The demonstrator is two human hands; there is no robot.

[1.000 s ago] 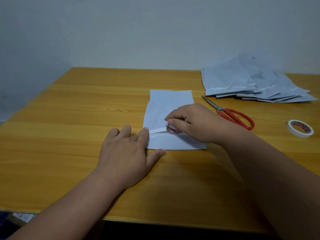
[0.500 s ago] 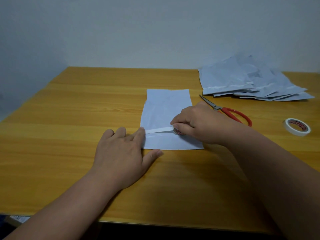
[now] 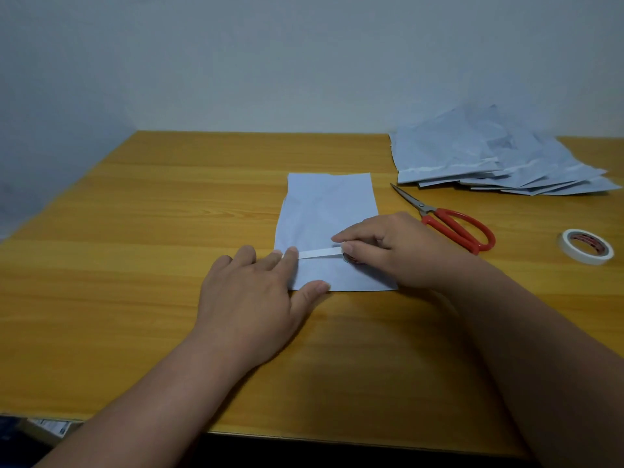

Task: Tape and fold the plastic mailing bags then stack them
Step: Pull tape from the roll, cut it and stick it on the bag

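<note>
Both hands working: left hand [image 3: 251, 292] lying flat, fingers spread, pinning the bag [image 3: 326, 214] mid-table [image 3: 135, 231]; right hand [image 3: 393, 251] gripping a tape roll [image 3: 353, 259], drawing a strip [image 3: 319, 253] across. Risk: bag sliding w/ the pull, so tape's wrinkling or going crooked. Count: 1 pile [image 3: 489, 160], 1 scissors [image 3: 452, 222], 2 rolls incl. spare roll [image 3: 586, 246].

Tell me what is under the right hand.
The right hand holds a small tape roll on the mailing bag, its strip drawn leftward. Most of the roll is covered.

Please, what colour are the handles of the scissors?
The scissors have red handles, seen clearly in the head view.
</note>
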